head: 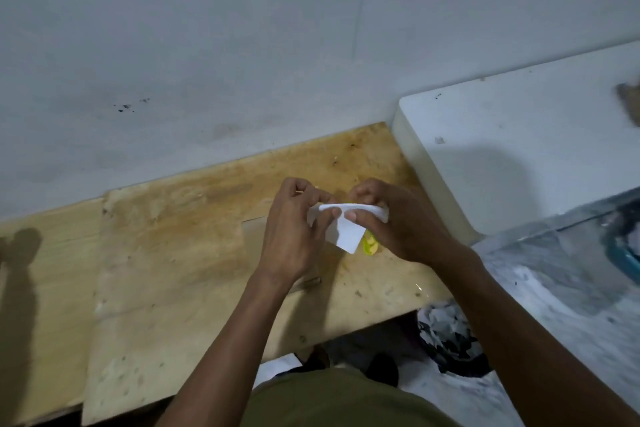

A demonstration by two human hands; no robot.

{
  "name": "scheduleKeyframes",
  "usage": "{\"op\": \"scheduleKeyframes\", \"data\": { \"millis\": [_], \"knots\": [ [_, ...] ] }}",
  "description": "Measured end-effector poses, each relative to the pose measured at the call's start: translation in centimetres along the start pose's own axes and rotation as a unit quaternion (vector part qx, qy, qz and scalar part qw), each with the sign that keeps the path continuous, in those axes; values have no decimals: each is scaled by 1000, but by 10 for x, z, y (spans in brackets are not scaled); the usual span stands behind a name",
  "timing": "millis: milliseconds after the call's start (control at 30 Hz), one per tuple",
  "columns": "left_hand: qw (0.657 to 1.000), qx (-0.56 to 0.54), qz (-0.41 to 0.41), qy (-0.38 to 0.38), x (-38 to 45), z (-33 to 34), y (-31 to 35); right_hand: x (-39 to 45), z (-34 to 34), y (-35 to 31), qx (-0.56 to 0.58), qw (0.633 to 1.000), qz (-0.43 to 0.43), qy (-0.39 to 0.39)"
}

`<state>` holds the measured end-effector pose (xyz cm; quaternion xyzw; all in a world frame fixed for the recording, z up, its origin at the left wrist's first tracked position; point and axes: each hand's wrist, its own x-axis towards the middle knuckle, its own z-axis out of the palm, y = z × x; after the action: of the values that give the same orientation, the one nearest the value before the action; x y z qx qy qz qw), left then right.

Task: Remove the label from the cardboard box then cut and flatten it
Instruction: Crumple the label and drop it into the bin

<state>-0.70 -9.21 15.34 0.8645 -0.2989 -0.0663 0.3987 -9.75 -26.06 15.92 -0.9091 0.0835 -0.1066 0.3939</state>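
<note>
Above a stained plywood bench, the left hand and right hand pinch a white label, fingers clamped on its curled upper edge. Flat brown cardboard, probably the box, lies beneath the left hand, mostly hidden. A yellow-green item shows under the right hand. The risk, likely: adhesive folding onto itself, or paper tearing if pulled unevenly.

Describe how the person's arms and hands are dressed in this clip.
Both forearms are bare to the frame's edge, with no sleeves showing. The left hand and right hand wear no gloves, and no rings, watch or bracelets are visible. An olive-green garment shows at the bottom.
</note>
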Motion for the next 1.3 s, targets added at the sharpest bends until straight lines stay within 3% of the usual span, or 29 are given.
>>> {"op": "scheduleKeyframes", "data": {
  "millis": [133, 233, 500, 567, 633, 733, 1067, 1200, 1300],
  "knots": [
    [997, 43, 60, -30, -13, 19, 28, -29, -24, 10, -79, 997, 8, 17],
    [995, 70, 70, -28, -27, 32, 46, -48, -39, 16, -75, 997, -5, 16],
    [997, -80, -19, 9, -64, 73, 101, -109, -64, 30, 86, 989, 86, 86],
    [982, -163, -93, 29, -70, 79, 106, -125, -73, 37, 141, 970, 141, 142],
    [941, -259, -196, 96, -71, 72, 93, -144, -97, 54, 228, 921, 209, 236],
    [900, -311, -254, 169, -69, 53, 70, -171, -143, 74, 259, 864, 265, 340],
    [890, -366, -273, 18, -82, 110, 142, -147, -101, 16, 355, 868, 246, 245],
    [840, -460, -283, -44, -83, 114, 167, -143, -81, 23, 336, 838, 295, 313],
    [804, -504, -305, -82, -77, 112, 172, -146, -81, 26, 264, 843, 305, 356]
  ]
}}
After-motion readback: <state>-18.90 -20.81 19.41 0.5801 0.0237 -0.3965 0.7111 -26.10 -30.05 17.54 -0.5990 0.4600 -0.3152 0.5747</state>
